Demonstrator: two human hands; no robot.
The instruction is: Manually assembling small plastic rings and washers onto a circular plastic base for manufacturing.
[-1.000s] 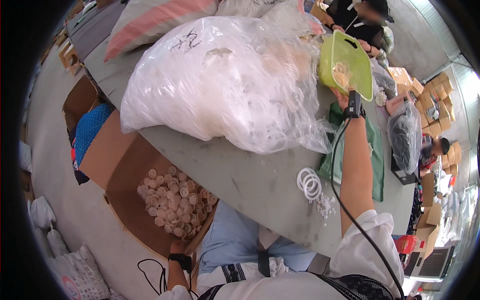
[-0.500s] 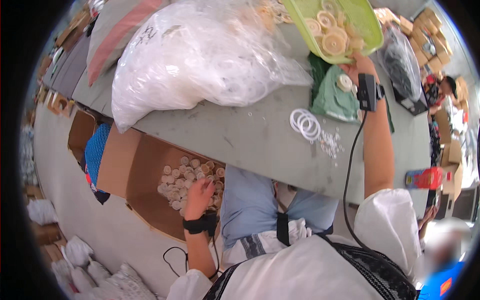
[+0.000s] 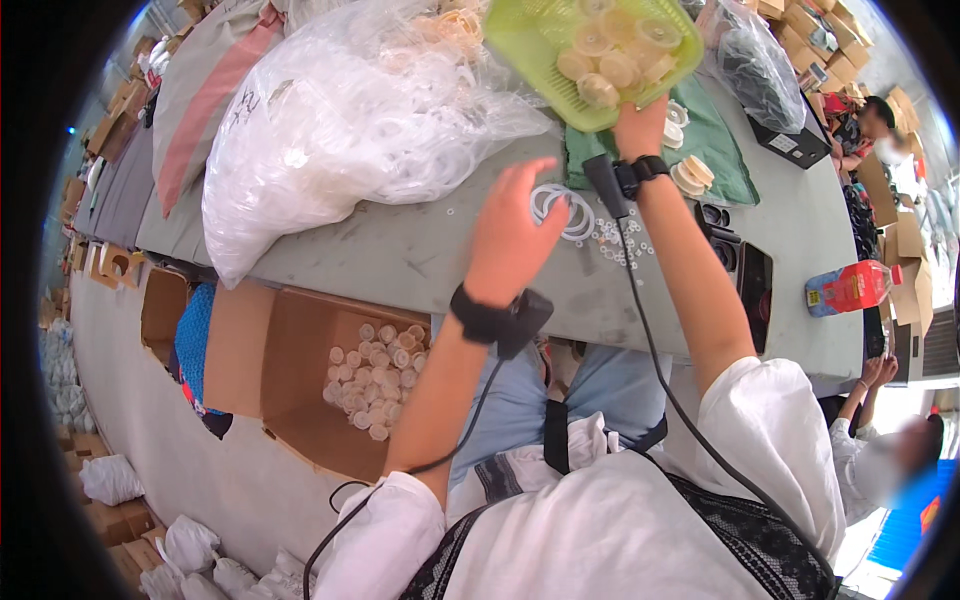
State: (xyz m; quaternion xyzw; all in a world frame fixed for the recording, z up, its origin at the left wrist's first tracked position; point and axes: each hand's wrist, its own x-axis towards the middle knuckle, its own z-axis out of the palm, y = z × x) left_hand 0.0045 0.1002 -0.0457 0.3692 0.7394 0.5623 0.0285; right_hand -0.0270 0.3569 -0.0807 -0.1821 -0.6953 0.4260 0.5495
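Basket in right hand at one o'clock, left fingers spread near the middle

On a clock laid over the view, the right hand (image 3: 640,130) is towards one o'clock and has hold of the near edge of the green basket (image 3: 530,55). Its fingertips are hidden by the basket, so I cannot tell how far they are curled. The basket is of thin plastic with a perforated wall, tilted towards the viewer, and carries round, cream-coloured discs (image 3: 620,68) with raised rims.

The left hand (image 3: 515,235) hangs over the bench (image 3: 370,250) near the centre. Its thumb and forefinger stand well apart, and the hand seems to hold nothing. The smooth white rings (image 3: 575,238) appear just behind the thumb; whether it touches them, I cannot tell. Small pale pieces (image 3: 622,242) are scattered beside the rings, at their four o'clock.

At two o'clock lies a green sheet (image 3: 725,145), soft and creased, with some more discs on it. The bulging clear bag (image 3: 320,130), wrinkled and shiny, fills ten to eleven o'clock. At eight o'clock, a brown cardboard box (image 3: 305,350) contains a heap of similar, translucent discs.
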